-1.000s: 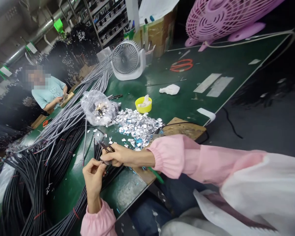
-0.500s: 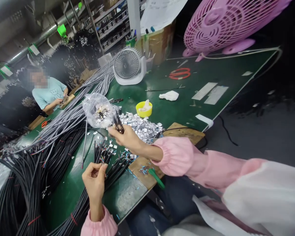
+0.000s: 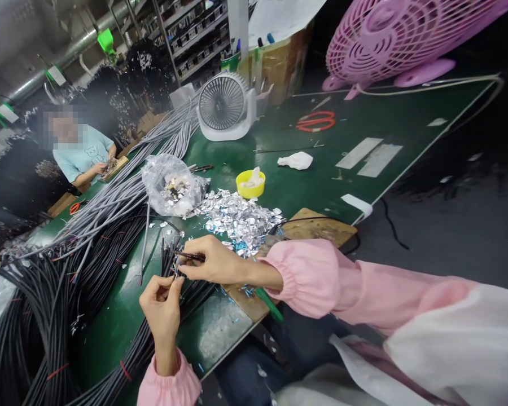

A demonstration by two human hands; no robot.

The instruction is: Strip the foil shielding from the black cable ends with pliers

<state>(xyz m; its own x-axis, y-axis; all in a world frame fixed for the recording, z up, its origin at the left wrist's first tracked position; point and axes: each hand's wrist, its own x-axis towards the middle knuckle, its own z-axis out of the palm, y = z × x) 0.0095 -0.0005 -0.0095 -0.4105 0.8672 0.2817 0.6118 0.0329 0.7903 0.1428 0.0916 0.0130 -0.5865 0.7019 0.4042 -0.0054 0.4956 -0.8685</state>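
My left hand [image 3: 161, 304] is closed in a pinch on the stripped end of a black cable [image 3: 175, 272], where thin coloured wires stick out. Just above it, my right hand [image 3: 214, 260] grips a small dark hand tool [image 3: 190, 256], with its tip close by the wires. Whether the tool touches them I cannot tell. More black cables [image 3: 201, 293] lie under and behind my hands. Beyond my right hand spreads a heap of silver foil scraps [image 3: 241, 217] mixed with blue bits.
Bundled black cables [image 3: 38, 316] and grey cables [image 3: 110, 197] cover the left side. Past the foil stand a plastic bag [image 3: 169, 189], yellow dish [image 3: 250, 190] and white fan [image 3: 224, 110]. A wooden board [image 3: 322, 230] lies at the right; a co-worker [image 3: 84, 152] sits at the far left.
My right hand has come down and towards my left hand, bringing the dark tool from above the foil scraps to the wire ends. My left hand stays nearly in place.
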